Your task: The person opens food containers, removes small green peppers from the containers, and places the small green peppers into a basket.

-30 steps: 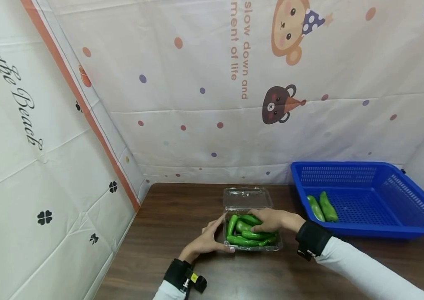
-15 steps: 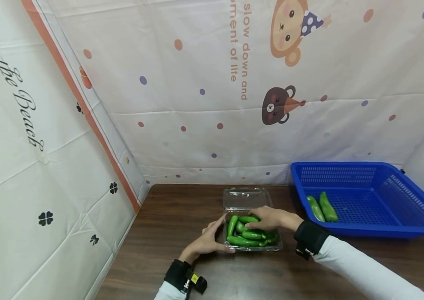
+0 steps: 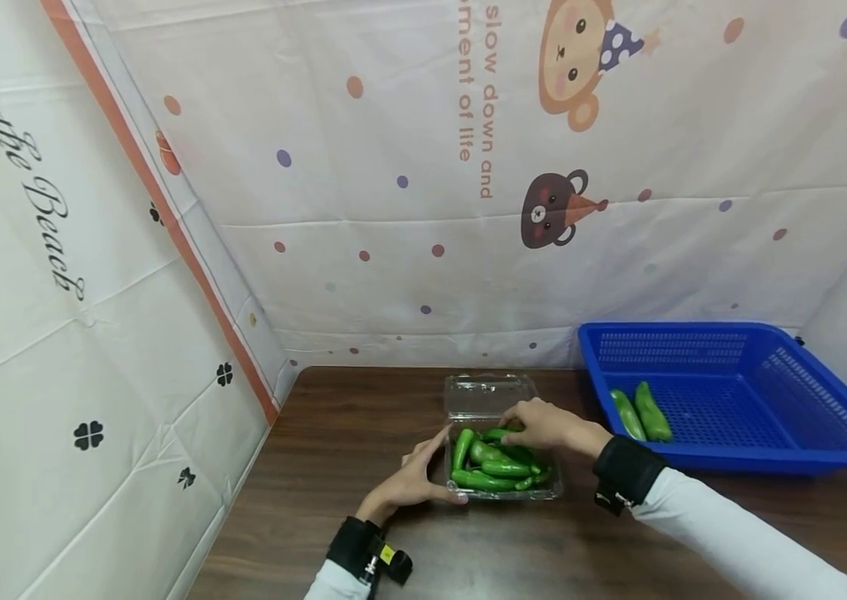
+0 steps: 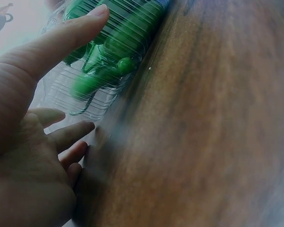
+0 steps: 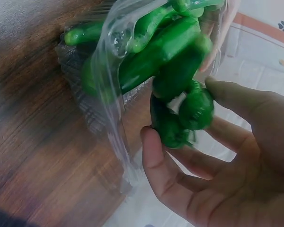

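Note:
Several long green peppers (image 3: pixel 502 469) lie in a clear plastic clamshell box (image 3: pixel 543 493), its lid (image 3: pixel 490 395) folded back behind it. My left hand (image 3: pixel 410 483) spreads around the box's left side, thumb at the near corner and the other fingers along the side wall. Up close in the left wrist view, these fingers (image 4: pixel 73 135) are nearly straight. My right hand (image 3: pixel 543 427) is over the box's far right part. In the right wrist view, its thumb and fingertips close around the stem ends of green peppers (image 5: pixel 173 125) at the box's edge.
A blue plastic basket (image 3: pixel 739 454) stands at the right of the brown wooden table (image 3: pixel 348 417), with two green peppers (image 3: pixel 649 412) at its left end. Printed white cloth (image 3: pixel 363 292) hangs behind and at the sides.
My right hand has shifted up and back toward the box's far side, uncovering more of the peppers. A pepper in the middle lies differently. My left hand stays at the box.

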The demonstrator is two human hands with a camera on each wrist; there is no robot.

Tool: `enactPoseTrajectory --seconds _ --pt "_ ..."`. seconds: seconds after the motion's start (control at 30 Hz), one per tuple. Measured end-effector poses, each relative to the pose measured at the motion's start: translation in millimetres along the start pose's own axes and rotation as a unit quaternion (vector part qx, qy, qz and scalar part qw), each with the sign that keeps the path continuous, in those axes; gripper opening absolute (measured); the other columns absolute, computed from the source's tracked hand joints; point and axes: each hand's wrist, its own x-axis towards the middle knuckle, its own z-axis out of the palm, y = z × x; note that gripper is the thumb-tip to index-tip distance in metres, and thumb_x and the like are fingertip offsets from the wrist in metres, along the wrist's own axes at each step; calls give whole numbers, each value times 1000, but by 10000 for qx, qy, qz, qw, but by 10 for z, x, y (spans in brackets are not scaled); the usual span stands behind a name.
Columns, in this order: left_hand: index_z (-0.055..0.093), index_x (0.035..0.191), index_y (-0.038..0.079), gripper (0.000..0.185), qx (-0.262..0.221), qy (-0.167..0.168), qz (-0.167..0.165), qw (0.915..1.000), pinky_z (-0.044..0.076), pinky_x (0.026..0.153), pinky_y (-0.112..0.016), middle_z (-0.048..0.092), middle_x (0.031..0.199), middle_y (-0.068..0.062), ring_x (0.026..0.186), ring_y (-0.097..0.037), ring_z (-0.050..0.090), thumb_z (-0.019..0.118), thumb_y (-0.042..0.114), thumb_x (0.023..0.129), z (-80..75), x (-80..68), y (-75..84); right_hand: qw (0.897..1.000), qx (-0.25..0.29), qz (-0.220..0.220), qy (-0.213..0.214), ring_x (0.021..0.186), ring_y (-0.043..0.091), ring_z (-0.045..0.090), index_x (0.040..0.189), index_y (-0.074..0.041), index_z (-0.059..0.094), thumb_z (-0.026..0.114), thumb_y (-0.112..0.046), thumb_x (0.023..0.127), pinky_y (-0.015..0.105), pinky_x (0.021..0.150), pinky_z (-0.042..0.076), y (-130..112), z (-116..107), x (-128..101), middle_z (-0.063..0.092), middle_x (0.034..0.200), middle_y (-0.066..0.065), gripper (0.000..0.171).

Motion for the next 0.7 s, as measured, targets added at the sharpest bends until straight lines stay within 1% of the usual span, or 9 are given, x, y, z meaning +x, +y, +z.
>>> enactPoseTrajectory --seconds 0.07,0.1,0.2,0.27,0.33,0.47,0.57,0.6,0.7 --pt "19 160 50 114 12 -6 -2 10000 26 109 -72 23 166 -14 142 -42 19 92 33 75 -3 -1 2 9999 -95 -37 16 85 16 69 123 -1 71 72 -19 96 34 74 53 -5 -19 -28 75 113 15 33" --pt "18 160 50 114 20 -5 7 10000 27 109 -72 23 166 -13 143 -42 19 92 33 75 -4 -3 4 9999 -104 11 21 96 22 71 123 0 71 74 -19 94 38 79 55 -6 -24 -39 73 118 17 35" --pt "18 161 49 114 29 -29 -1 10000 27 109 -72 22 166 -13 143 -43 19 92 33 76 -6 -6 7 9998 -130 161 -22 110 38 67 127 5 67 76 -17 92 49 88 56 -4 -40 -66 69 123 23 43" --pt "18 161 49 114 45 -31 -2 10000 27 109 -72 22 166 -13 144 -43 19 92 33 76 -12 -9 7 9996 -160 243 -42 116 43 63 128 8 65 78 -17 90 52 92 54 -7 -48 -66 68 124 25 47" --pt "18 161 49 114 47 -26 -2 10000 27 108 -72 23 166 -13 144 -43 19 92 33 76 -11 -9 3 9993 -204 294 -54 114 41 64 126 10 66 79 -16 89 49 90 55 -5 -47 -59 68 122 25 46" --pt "18 161 49 114 63 -1 27 10000 26 109 -73 23 166 -15 143 -43 19 92 32 75 3 4 -17 9991 -213 350 -48 97 29 69 117 7 71 81 -13 87 39 77 55 -4 -32 -38 72 111 20 38" --pt "19 161 49 114 50 4 58 10000 25 109 -73 24 165 -15 143 -43 19 92 32 75 9 17 -29 9989 -217 404 44 95 28 70 115 6 71 83 -11 84 39 76 57 -5 -28 -26 73 109 18 37" --pt "19 161 48 114 36 -1 62 10000 25 110 -73 24 165 -15 143 -42 19 92 33 75 7 17 -30 9988 -259 392 106 98 29 71 116 6 71 84 -11 83 40 78 58 -7 -32 -26 73 111 19 39" --pt "18 161 48 114 8 -16 72 10000 25 109 -72 24 166 -13 143 -42 19 92 33 76 -7 13 -23 9990 -231 305 240 100 32 71 117 5 71 83 -8 82 42 80 58 -22 -56 -17 73 112 18 39"
